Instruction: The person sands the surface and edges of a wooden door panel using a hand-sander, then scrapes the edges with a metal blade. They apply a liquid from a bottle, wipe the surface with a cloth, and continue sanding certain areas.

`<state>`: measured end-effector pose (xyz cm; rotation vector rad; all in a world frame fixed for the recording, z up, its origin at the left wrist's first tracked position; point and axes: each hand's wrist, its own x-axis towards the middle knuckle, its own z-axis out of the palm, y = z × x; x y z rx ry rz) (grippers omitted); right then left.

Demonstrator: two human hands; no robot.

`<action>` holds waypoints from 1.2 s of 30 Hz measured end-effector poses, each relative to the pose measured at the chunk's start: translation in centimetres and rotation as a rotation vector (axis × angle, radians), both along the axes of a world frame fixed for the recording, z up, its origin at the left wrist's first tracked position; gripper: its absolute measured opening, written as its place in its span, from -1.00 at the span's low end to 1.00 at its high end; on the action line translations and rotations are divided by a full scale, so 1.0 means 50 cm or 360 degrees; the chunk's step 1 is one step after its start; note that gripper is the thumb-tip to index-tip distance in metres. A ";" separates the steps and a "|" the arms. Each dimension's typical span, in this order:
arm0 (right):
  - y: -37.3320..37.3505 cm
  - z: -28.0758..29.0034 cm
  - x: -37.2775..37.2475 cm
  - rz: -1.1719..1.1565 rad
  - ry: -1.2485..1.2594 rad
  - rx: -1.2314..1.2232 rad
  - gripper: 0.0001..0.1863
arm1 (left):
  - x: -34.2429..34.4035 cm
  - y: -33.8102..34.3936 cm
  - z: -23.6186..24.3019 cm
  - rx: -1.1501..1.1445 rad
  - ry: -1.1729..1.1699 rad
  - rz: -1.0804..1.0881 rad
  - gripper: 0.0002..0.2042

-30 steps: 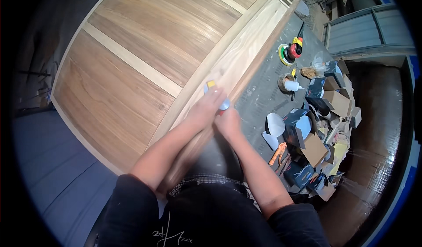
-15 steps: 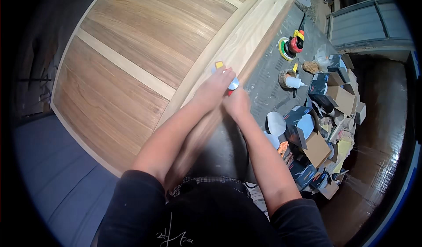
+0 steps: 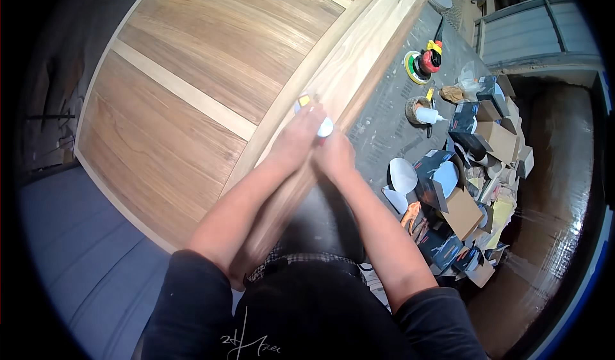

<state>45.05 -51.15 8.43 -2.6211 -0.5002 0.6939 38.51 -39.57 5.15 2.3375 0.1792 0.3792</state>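
Both my hands are on a small hand tool [image 3: 325, 127] with a pale rounded face, a yellow patch and a red end; its exact kind is mostly hidden and blurred. My left hand [image 3: 296, 137] is closed over its top. My right hand [image 3: 335, 155] grips the red end at the near side. The tool rests against the pale wooden rail [image 3: 359, 62] along the right edge of a large wooden panel [image 3: 186, 116], which has brown boards and lighter cross strips.
A red and black disc sander [image 3: 428, 62] lies on the grey table [image 3: 384, 120] to the right. Nearby are a white squeeze bottle [image 3: 428, 116], round sanding discs [image 3: 403, 175], orange-handled pliers [image 3: 410, 214] and several opened dark cardboard boxes [image 3: 435, 177]. Brown wrapped material [image 3: 551, 187] stands far right.
Both hands have slid the tool a short way toward me and to the left along the rail. My grip looks the same.
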 end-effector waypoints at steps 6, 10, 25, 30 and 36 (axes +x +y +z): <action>-0.021 0.001 -0.075 0.0129 0.0166 -0.0090 -0.66 | -0.096 -0.020 -0.020 0.0174 -0.0063 0.0082 -0.54; -0.016 0.001 -0.053 0.0061 0.0091 0.0009 -0.69 | -0.070 -0.012 -0.010 0.0031 -0.0013 0.0080 -0.56; 0.054 -0.002 0.290 -0.0132 -0.0140 0.0059 -0.69 | 0.323 0.060 -0.010 -0.0038 -0.0208 -0.0087 -0.71; 0.044 -0.007 0.329 -0.0215 -0.0217 0.0118 -0.69 | 0.363 0.057 0.004 -0.0109 -0.0168 -0.0195 -0.72; 0.025 0.009 0.217 -0.0080 -0.0032 0.0067 -0.71 | 0.232 0.038 0.006 0.0152 -0.0194 -0.0062 -0.60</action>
